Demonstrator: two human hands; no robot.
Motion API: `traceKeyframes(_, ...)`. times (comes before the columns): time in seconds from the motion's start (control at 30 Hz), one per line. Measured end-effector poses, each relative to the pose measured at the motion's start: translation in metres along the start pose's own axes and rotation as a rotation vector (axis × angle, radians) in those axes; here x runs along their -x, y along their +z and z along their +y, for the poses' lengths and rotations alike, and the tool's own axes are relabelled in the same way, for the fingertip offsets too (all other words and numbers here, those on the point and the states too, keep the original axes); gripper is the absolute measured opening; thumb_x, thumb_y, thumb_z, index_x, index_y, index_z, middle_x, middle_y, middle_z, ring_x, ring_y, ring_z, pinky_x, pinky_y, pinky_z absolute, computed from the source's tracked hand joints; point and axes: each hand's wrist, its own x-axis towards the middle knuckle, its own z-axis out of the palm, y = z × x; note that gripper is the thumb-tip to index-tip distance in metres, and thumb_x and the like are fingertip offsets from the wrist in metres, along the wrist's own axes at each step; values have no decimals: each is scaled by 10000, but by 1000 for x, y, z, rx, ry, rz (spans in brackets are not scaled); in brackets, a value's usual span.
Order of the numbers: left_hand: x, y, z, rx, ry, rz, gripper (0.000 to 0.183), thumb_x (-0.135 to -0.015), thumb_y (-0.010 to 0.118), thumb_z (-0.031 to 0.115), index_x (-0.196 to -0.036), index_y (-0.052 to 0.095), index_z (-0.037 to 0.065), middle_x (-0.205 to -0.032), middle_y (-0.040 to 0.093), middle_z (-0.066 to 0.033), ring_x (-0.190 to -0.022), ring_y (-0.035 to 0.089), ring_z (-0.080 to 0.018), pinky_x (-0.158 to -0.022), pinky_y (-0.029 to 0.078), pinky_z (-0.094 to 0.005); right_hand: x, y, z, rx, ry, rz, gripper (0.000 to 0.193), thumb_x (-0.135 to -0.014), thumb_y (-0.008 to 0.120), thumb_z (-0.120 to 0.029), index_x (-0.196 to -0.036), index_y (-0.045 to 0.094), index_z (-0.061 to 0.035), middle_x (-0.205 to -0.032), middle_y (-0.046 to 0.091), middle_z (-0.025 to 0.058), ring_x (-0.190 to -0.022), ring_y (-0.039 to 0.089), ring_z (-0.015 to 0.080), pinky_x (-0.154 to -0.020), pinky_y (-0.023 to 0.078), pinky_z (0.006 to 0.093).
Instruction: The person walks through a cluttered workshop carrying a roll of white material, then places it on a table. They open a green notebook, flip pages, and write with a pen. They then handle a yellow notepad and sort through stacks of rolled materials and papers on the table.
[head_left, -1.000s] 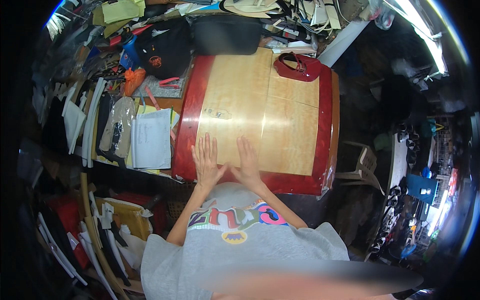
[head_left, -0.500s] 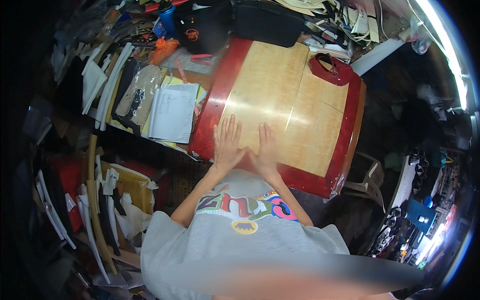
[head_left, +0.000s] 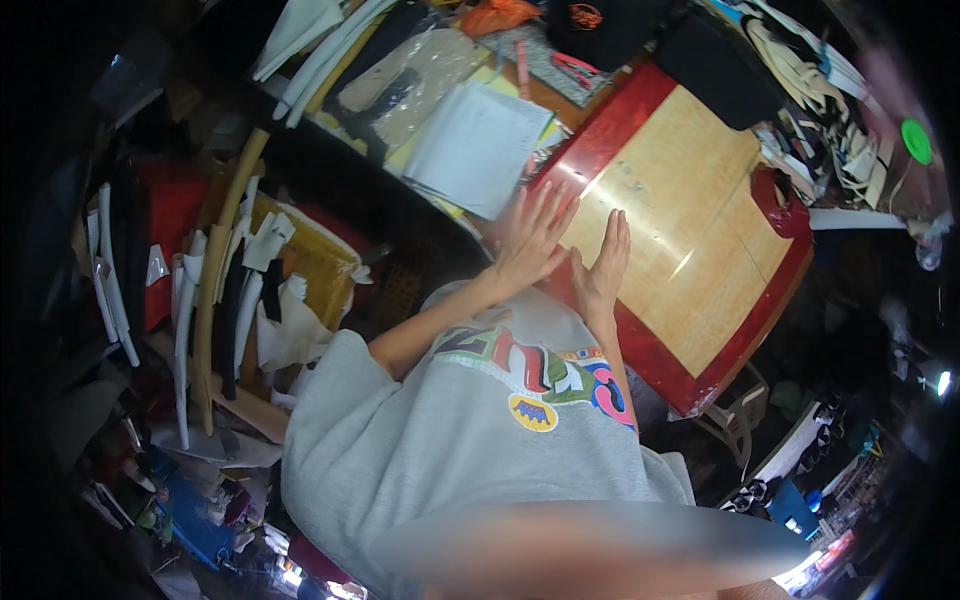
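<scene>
Both hands are empty, fingers stretched out, at the near edge of a wooden table point(head_left: 690, 190) with a pale top and a glossy red border. My left hand point(head_left: 532, 238) lies over the red border at the table's left corner, just below a white paper pad point(head_left: 472, 150). Close beside it on the right, my right hand point(head_left: 602, 272) is at the edge of the pale top, held on its side with the thumb toward the left hand. Whether either palm presses on the surface cannot be made out.
A dark red, strap-like item point(head_left: 782, 208) lies at the table's far right corner. Behind the table is a black bag point(head_left: 718, 68). A red-handled tool point(head_left: 575, 70) and a plastic-wrapped beige piece point(head_left: 420, 75) lie beyond the pad. Long rolls point(head_left: 225, 270) stand at left; a plastic chair point(head_left: 738, 415) at right.
My view has turned left, so the table appears farther right and tilted. Both hands stay open; the left is now nearer the paper pad and the table's left corner.
</scene>
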Motion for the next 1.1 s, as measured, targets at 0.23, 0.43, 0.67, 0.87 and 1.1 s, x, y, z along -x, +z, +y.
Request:
traceKeyframes(0.23,23,-74,-132,-281,-168,-102,920,-762,724,325,-1511,281,26,-1582,202,-210,-1442,221,-388,-1150,140,-611,-34,92,-109,-58,-105,-136,837,-764,733,-84,-1498,331,-107,-1550,240,226,-1404,269,441,-1131,255,538)
traceKeyframes(0.43,33,-133,-225,-403,-352,-147,860,-820,710,344,-1503,284,42,-1547,276,-180,-1415,267,-373,-1156,123,-603,-55,124,-150,-28,-121,-131,792,-758,776,-94,-1452,397,-61,-1533,307,211,-1379,358,397,-1119,320,468)
traceKeyframes(0.67,42,-133,-259,-409,-461,-101,856,-829,704,371,-1506,289,54,-1529,322,-184,-1405,292,-396,-1147,149,-602,-68,145,-129,-84,-106,-158,782,-778,750,-107,-1448,361,-6,-1466,404,226,-1329,404,422,-1105,330,501)
traceKeyframes(0.87,34,-131,-291,-300,-488,-177,797,-865,666,372,-1505,303,67,-1533,327,-188,-1399,313,-397,-1149,170,-588,-81,171,-114,-142,9,-236,734,-828,719,-123,-1465,360,-58,-1435,430,244,-1317,428,405,-1093,366,458)
traceKeyframes(1.1,-8,-161,-420,-218,-405,-89,410,-876,634,175,-1281,614,110,-1364,544,-141,-1223,537,-319,-1073,351,-506,-113,237,-133,-146,58,-223,769,-827,728,-110,-1479,324,-48,-1390,474,228,-1281,468,388,-1066,399,436)
